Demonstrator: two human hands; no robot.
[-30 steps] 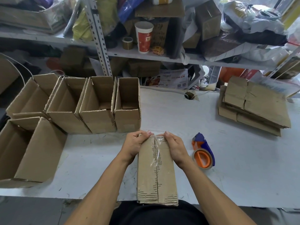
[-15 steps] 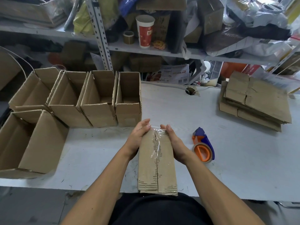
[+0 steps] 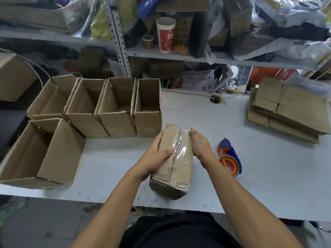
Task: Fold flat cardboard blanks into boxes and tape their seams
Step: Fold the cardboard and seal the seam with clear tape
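A small cardboard box (image 3: 172, 165) with clear tape along its top seam is tilted above the white table (image 3: 268, 172), near its front edge. My left hand (image 3: 155, 155) grips the box's left side, thumb lying across the taped face. On the right side, my right hand (image 3: 200, 147) presses flat with straight fingers. An orange and blue tape dispenser (image 3: 230, 158) lies on the table just right of my right hand. A stack of flat cardboard blanks (image 3: 290, 108) sits at the table's far right.
A row of several open-topped boxes (image 3: 116, 108) stands at the back left, with a larger open box (image 3: 41, 151) in front at the left edge. A cluttered shelf behind holds a red paper cup (image 3: 165, 34) and a tape roll (image 3: 148, 41).
The box lay flat with both hands at its far end. Now it is raised and tilted, with my left hand moved back along its side and thumb on top.
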